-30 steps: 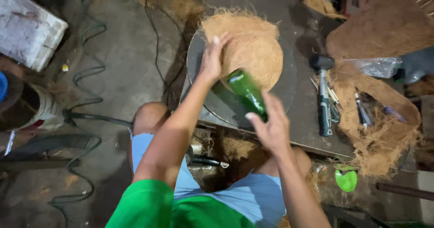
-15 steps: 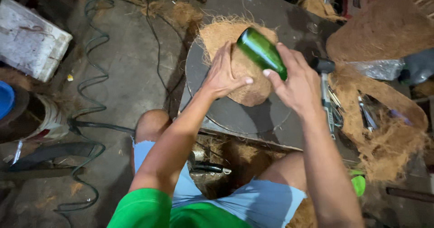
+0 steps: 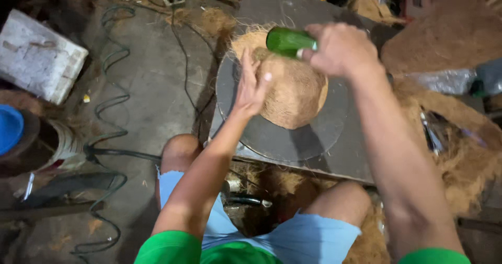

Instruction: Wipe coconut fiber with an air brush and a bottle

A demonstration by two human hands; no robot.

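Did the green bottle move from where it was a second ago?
Yes. The green bottle in the right hand went from the near edge of the round grey disc to its far edge, over the coconut fibre mat.

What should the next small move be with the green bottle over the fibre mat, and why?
Probably bring the green bottle down and roll it across the coconut fibre mat. The right hand holds the bottle lying sideways at the mat's far edge, the left hand lies flat on the mat's left side, pinning it to the round grey disc, and the mound looks domed.
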